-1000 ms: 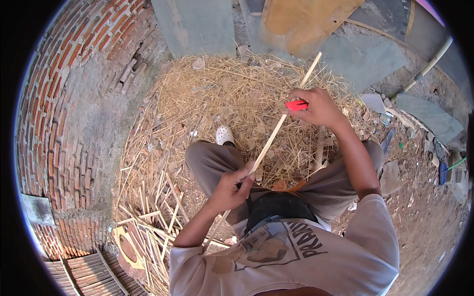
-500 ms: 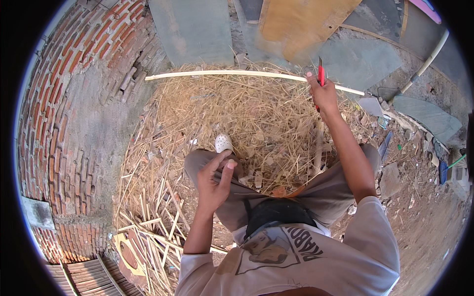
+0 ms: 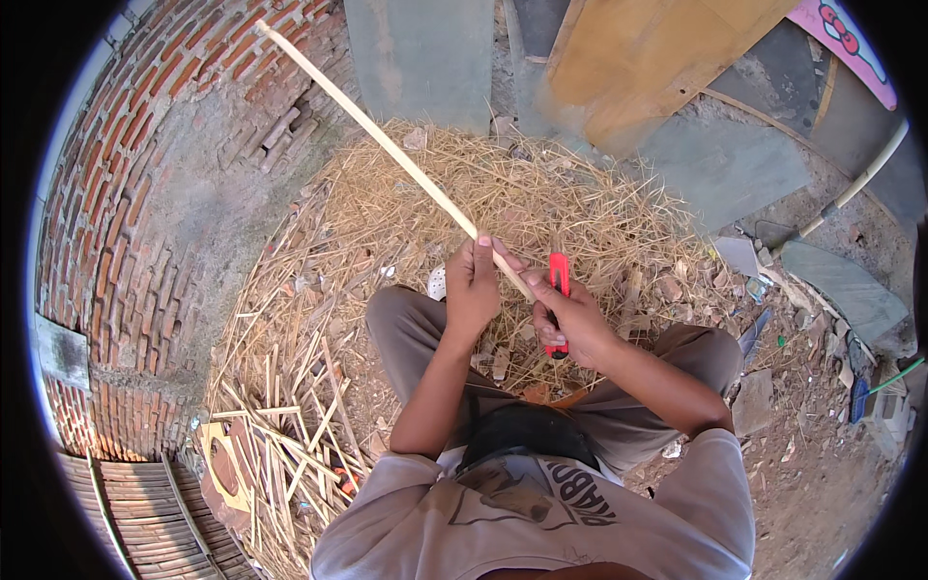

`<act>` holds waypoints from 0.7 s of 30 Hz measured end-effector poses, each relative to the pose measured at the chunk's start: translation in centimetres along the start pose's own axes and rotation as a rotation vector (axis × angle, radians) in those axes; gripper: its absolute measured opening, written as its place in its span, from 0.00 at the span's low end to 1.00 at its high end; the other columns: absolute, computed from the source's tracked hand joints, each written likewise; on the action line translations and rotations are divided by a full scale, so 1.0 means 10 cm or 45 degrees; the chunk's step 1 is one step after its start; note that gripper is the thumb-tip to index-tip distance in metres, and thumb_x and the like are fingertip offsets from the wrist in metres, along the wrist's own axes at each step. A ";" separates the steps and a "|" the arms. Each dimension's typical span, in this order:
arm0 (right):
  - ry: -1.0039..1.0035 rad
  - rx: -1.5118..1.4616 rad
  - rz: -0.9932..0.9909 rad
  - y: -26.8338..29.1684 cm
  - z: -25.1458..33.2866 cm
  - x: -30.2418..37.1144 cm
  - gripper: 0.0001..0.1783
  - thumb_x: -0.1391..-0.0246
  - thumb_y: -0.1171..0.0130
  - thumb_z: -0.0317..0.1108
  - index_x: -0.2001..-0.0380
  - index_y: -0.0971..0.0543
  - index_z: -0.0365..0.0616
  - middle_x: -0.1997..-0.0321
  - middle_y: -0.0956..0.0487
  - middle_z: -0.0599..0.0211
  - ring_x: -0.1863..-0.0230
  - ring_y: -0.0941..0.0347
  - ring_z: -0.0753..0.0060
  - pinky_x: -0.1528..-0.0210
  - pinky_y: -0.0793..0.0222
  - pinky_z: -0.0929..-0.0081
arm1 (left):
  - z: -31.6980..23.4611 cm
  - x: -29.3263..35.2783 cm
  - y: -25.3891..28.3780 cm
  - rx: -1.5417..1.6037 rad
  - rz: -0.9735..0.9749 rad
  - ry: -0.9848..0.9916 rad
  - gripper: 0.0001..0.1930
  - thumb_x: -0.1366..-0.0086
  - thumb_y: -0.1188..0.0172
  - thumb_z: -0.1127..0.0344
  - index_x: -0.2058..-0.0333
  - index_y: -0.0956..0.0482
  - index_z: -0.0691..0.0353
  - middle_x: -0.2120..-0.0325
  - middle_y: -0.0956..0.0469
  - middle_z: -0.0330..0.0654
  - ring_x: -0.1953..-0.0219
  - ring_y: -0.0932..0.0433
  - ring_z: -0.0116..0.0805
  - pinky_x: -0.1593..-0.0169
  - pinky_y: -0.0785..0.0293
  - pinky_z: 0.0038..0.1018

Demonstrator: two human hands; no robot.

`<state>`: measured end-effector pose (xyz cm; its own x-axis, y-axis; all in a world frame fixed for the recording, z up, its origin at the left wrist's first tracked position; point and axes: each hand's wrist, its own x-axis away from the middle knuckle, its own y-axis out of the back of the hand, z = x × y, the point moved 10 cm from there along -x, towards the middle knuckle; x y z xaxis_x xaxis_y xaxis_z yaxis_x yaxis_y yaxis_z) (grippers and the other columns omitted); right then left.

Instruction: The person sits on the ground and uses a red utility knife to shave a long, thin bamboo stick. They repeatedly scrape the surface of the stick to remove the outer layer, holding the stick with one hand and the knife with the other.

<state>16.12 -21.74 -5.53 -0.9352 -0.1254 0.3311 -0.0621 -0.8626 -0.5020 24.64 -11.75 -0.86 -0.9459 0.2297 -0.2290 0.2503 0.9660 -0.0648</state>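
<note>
The fingers of the left hand (image 3: 472,288) are wrapped around a long pale bamboo strip (image 3: 387,143), gripping it near its lower end so the rest slants up and away toward the brick wall (image 3: 126,222). The fingers of the right hand (image 3: 572,319) are closed on a red utility knife (image 3: 559,290), its upper end lying against the strip just beside the left hand, seemingly so one hand steadies what the other cuts. Both hands are above the person's lap. A heap of dry shavings (image 3: 541,203) covers the ground ahead, and cut bamboo slats (image 3: 290,435) lie scattered on the person's left.
</note>
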 end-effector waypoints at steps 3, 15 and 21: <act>0.274 0.473 0.073 -0.02 0.35 0.01 0.20 0.35 0.47 0.50 0.56 0.25 0.43 0.85 0.34 0.75 0.84 0.39 0.84 0.80 0.43 0.79 | -0.08 -0.07 0.23 0.042 -0.026 0.165 0.19 0.24 0.60 0.56 0.70 0.31 0.62 0.86 0.32 0.35 0.88 0.33 0.23 0.80 0.32 0.22; 1.176 2.028 -0.469 -0.05 1.07 0.34 0.31 0.56 0.36 0.66 0.81 0.25 0.45 0.87 0.29 0.63 0.84 0.28 0.56 0.79 0.34 0.63 | -0.14 0.74 -0.28 0.088 0.420 0.410 0.20 0.24 0.57 0.56 0.75 0.35 0.60 0.87 0.41 0.31 0.86 0.43 0.18 0.80 0.41 0.20; 1.318 2.002 -0.420 -0.17 1.01 0.39 0.34 0.61 0.35 0.70 0.85 0.26 0.47 0.89 0.30 0.65 0.86 0.29 0.60 0.80 0.34 0.65 | -0.41 0.77 -0.19 -0.422 0.393 0.215 0.16 0.26 0.54 0.63 0.73 0.34 0.66 0.86 0.37 0.35 0.83 0.39 0.23 0.78 0.43 0.26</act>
<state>16.07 -25.74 4.69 -0.8028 -0.1005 -0.5878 -0.4849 -0.4636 0.7416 16.00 -11.33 1.52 -0.8649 0.5013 -0.0262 0.4715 0.8291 0.3004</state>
